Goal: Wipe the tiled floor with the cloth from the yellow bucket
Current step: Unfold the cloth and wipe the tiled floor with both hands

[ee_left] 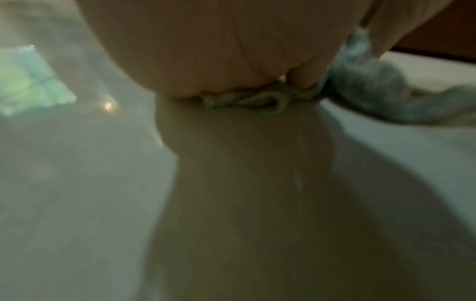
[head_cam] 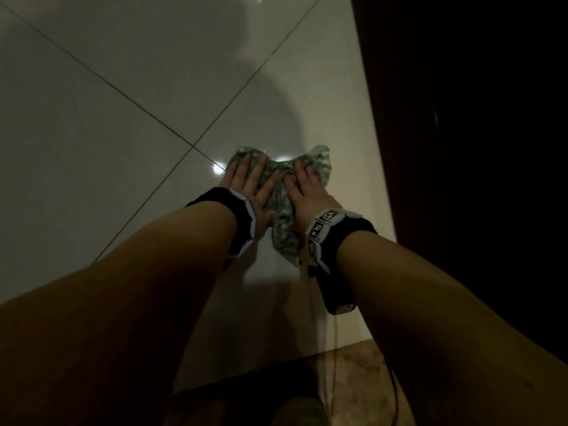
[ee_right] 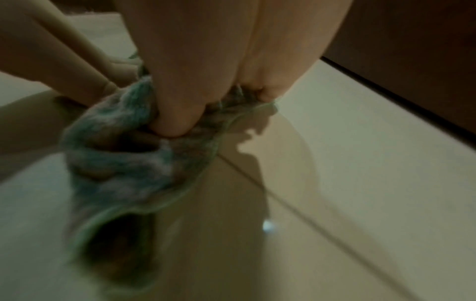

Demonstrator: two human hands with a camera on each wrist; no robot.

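A green-and-white mottled cloth (head_cam: 281,207) lies bunched on the glossy pale tiled floor (head_cam: 123,149). My left hand (head_cam: 250,176) presses flat on the cloth's left part, fingers straight. My right hand (head_cam: 302,182) presses on its right part, fingers spread forward. A tail of cloth trails back between my wrists. In the left wrist view my palm (ee_left: 219,51) bears down on a cloth edge (ee_left: 365,95). In the right wrist view my right hand (ee_right: 206,71) pushes into the crumpled cloth (ee_right: 123,163). The yellow bucket is out of sight.
A dark brown wooden panel (head_cam: 461,118) stands along the right, close to my right hand. A brown mat (head_cam: 353,364) lies near my knees. A thin cable (head_cam: 333,348) hangs from my right wrist. Tile stretches left and ahead, with grout lines crossing (head_cam: 193,146).
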